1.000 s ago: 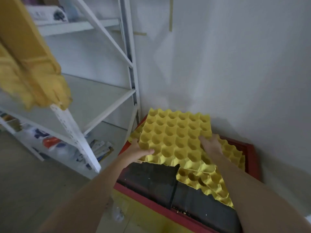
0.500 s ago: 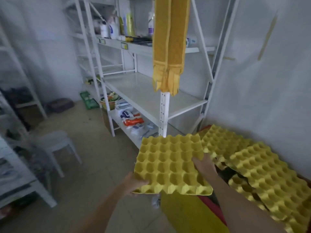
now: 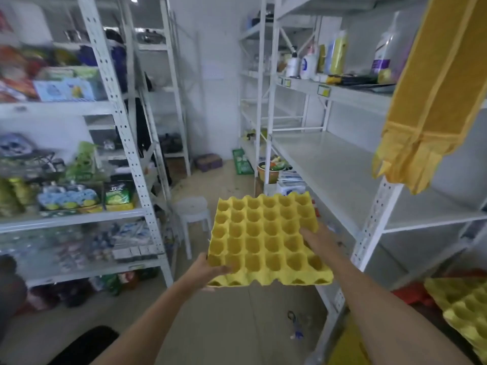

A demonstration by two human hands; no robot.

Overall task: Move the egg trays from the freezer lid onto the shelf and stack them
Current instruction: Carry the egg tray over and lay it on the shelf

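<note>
A yellow egg tray (image 3: 266,238) is held flat in the air over the aisle floor, in front of me. My left hand (image 3: 208,270) grips its near left corner from below. My right hand (image 3: 320,239) holds its right edge, fingers on top. Several more yellow egg trays (image 3: 463,304) lie at the lower right on the freezer lid (image 3: 411,295), whose red edge shows. The bare white shelf (image 3: 342,169) stands to the right of the held tray, at about its height.
A yellow cloth (image 3: 427,101) hangs from the shelf post on the right. Bottles (image 3: 308,63) stand on the upper shelf. A white stool (image 3: 193,212) sits in the aisle just behind the tray. Stocked racks (image 3: 79,180) fill the left side.
Both hands lifted one egg tray off the pile on the freezer lid and swung it left. My view turned left from the freezer toward the aisle and shelves.
</note>
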